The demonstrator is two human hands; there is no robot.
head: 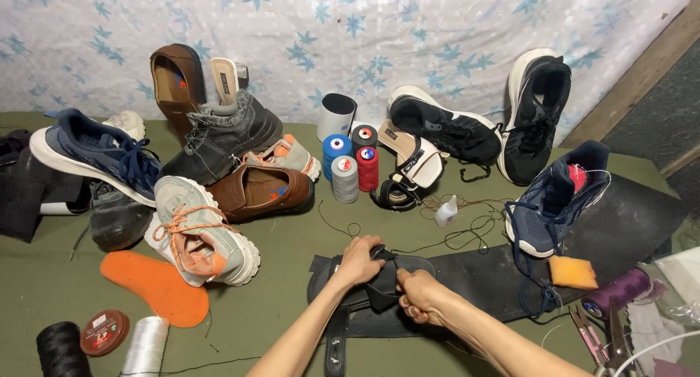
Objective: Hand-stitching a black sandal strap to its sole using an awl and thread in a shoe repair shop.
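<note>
- Step, I judge: working the strap of a black sandal [364,293] lying on the green counter [284,246], centre front.
- Left hand [359,262] gripping sandal top; right hand [417,295] pinching its strap, fingers closed.
- Next needs firm hold w/ both hands.
- Thread spools [350,162] behind; round red tin [104,332] front left; small white bottle [445,211] right of centre.

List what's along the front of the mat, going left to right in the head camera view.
Black thread spool → round red tin → white thread spool → left hand → right hand → orange sponge → purple thread spool.
</note>
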